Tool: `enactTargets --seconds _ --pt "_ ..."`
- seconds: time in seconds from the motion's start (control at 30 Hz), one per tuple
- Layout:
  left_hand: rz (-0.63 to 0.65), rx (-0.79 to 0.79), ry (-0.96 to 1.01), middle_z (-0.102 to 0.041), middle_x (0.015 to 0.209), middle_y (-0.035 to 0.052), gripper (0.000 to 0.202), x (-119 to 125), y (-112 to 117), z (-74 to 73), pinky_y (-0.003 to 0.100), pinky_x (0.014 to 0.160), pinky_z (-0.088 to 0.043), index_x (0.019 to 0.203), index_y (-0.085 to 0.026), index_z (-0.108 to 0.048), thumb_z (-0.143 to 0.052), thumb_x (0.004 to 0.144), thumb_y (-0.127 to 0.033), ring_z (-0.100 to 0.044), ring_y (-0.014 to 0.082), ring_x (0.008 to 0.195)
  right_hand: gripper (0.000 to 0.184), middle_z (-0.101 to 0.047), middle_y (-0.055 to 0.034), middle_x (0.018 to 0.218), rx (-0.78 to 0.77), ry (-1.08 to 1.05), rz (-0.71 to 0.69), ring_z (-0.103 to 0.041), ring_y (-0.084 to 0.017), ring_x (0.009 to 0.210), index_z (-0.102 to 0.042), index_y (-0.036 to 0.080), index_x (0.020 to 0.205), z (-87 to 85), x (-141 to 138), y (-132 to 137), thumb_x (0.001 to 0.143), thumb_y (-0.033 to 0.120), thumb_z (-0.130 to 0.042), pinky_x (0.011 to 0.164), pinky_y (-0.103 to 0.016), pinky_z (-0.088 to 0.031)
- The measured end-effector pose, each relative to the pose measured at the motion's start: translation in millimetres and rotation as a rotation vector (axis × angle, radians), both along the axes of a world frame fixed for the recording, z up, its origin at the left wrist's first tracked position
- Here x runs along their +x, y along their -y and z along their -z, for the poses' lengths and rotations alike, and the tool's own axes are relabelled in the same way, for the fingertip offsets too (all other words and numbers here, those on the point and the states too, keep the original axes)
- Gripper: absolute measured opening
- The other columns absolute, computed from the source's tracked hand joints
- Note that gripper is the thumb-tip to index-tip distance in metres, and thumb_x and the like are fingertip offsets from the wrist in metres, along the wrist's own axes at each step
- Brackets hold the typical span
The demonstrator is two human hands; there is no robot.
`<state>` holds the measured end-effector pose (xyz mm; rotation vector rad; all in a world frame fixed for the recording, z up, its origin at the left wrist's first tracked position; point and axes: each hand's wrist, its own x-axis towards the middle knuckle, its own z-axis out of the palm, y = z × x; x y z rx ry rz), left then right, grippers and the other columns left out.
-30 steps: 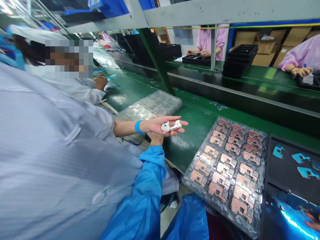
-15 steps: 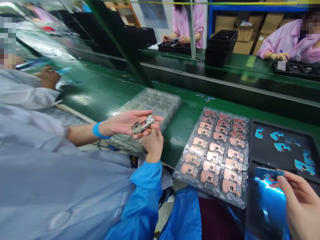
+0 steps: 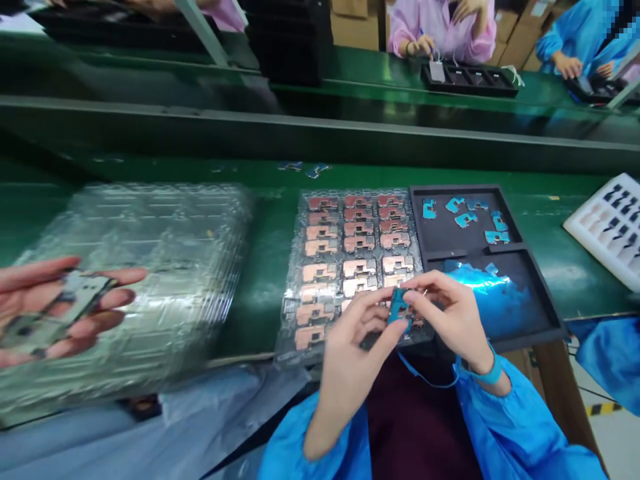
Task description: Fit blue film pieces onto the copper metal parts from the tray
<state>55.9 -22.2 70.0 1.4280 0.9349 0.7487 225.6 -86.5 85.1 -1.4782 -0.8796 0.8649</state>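
My left hand (image 3: 360,333) and my right hand (image 3: 447,307) meet in front of me over the near right part of a clear plastic tray (image 3: 295,333). Between them is a small blue circuit board (image 3: 399,310), tilted upright. The left thumb and fingers grip its lower and left edges, while the right thumb and forefinger pinch its upper right. Rows of copper-coloured boards (image 3: 320,272) lie in the tray's pockets. Right of it, a black tray (image 3: 543,300) has several loose blue boards (image 3: 466,219) in its far compartment and a shiny blue film (image 3: 483,293) in the near one.
At the left, a co-worker's hand (image 3: 95,313) holds a metal-grey part over stacked clear trays (image 3: 200,220). Two blue boards (image 3: 317,171) lie on the green bench. A white tray (image 3: 613,230) of dark pieces stands far right. People work across the raised divider (image 3: 300,130).
The view has swung right. My left hand has left the co-worker's hand and come to the blue circuit board, which my right hand has brought from above the black tray.
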Motion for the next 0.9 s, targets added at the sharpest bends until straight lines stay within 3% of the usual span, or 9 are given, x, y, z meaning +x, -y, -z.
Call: enactTargets --seconds 0.1,0.2,0.33,0.5,0.63,0.7,0.77,0.83,0.9 --pt "-0.122 -0.096 0.082 -0.078 0.086 0.0041 0.022 22.0 6.3 4.4 0.03 0.063 -0.068 0.102 -0.026 -0.081 -0.086 0.085 -0.037 -0.077 0.0215 0.073 0.029 -0.081 -0.0047 0.099 -0.001 -0.042 0.037 -0.069 -0.014 0.065 -0.083 0.023 0.106 2.7 -4.6 1.4 0.096 0.049 -0.079 0.063 -0.026 -0.063" --pt "-0.158 -0.087 0.092 -0.077 0.087 0.0031 0.019 26.5 7.2 10.6 0.028 0.062 -0.067 0.1 -0.025 -0.08 -0.086 0.083 -0.034 -0.075 0.0184 0.07 0.03 -0.078 -0.0028 0.085 -0.014 -0.069 0.095 -0.066 -0.014 0.061 -0.081 0.021 0.097 8.9 -7.5 3.2 0.092 0.051 -0.082 0.059 -0.025 -0.062" --pt "-0.158 -0.06 0.108 -0.076 0.095 0.004 0.021 24.4 12.1 14.3 0.029 0.068 -0.068 0.098 -0.023 -0.079 -0.087 0.082 -0.034 -0.074 0.0165 0.069 0.038 -0.07 -0.0009 0.068 0.001 -0.011 0.19 -0.066 -0.016 0.06 -0.077 0.021 0.084 13.9 -12.4 4.4 0.097 0.056 -0.074 0.056 -0.025 -0.059" --pt "-0.179 -0.045 0.101 -0.074 0.102 0.005 0.017 22.0 12.5 14.8 0.026 0.067 -0.065 0.094 -0.022 -0.078 -0.086 0.082 -0.031 -0.072 0.0141 0.071 0.034 -0.08 -0.0042 0.094 0.003 -0.026 0.138 -0.07 -0.016 0.067 -0.081 0.022 0.092 15.1 -16.2 6.7 0.095 0.055 -0.076 0.061 -0.026 -0.061" --pt "-0.179 -0.06 0.118 -0.074 0.093 0.0034 0.02 22.8 14.5 15.3 0.026 0.066 -0.064 0.095 -0.02 -0.076 -0.087 0.081 -0.031 -0.07 0.0141 0.068 0.03 -0.074 -0.0017 0.08 0.059 0.01 0.169 -0.068 -0.015 0.064 -0.078 0.021 0.087 21.4 -16.3 8.6 0.1 0.048 -0.075 0.06 -0.026 -0.059" --pt "-0.176 -0.087 0.119 -0.073 0.084 0.002 0.023 23.4 15.8 15.4 0.026 0.067 -0.063 0.096 -0.02 -0.075 -0.087 0.081 -0.032 -0.071 0.0151 0.067 0.028 -0.072 -0.0015 0.079 0.1 0.088 0.158 -0.068 -0.016 0.067 -0.078 0.021 0.089 24.2 -14.4 9.5 0.104 0.043 -0.071 0.06 -0.026 -0.058" --pt "-0.18 -0.1 0.111 -0.072 0.078 0.0007 0.023 23.8 16.4 15.4 0.026 0.067 -0.063 0.096 -0.019 -0.074 -0.087 0.081 -0.031 -0.07 0.0154 0.067 0.018 -0.075 -0.0044 0.095 0.15 0.221 0.113 -0.071 -0.018 0.08 -0.08 0.023 0.102 24.9 -11.5 10.8 0.106 0.036 -0.069 0.067 -0.028 -0.06" --pt "-0.188 -0.092 0.105 -0.071 0.075 -0.0001 0.021 24.0 16.7 15.2 0.025 0.066 -0.062 0.095 -0.019 -0.074 -0.087 0.082 -0.03 -0.069 0.0148 0.066 0.015 -0.074 -0.0074 0.109 0.215 0.417 0.107 -0.071 -0.021 0.094 -0.08 0.025 0.117 23.5 -8.5 12.5 0.106 0.029 -0.07 0.075 -0.033 -0.061" --pt "-0.196 -0.078 0.109 -0.072 0.075 -0.0001 0.02 24.2 17.3 15.0 0.024 0.066 -0.062 0.094 -0.02 -0.074 -0.086 0.082 -0.03 -0.069 0.0146 0.066 0.017 -0.073 -0.0081 0.11 0.276 0.626 0.141 -0.069 -0.022 0.098 -0.079 0.025 0.12 21.2 -6.3 14.1 0.105 0.022 -0.072 0.08 -0.037 -0.06"
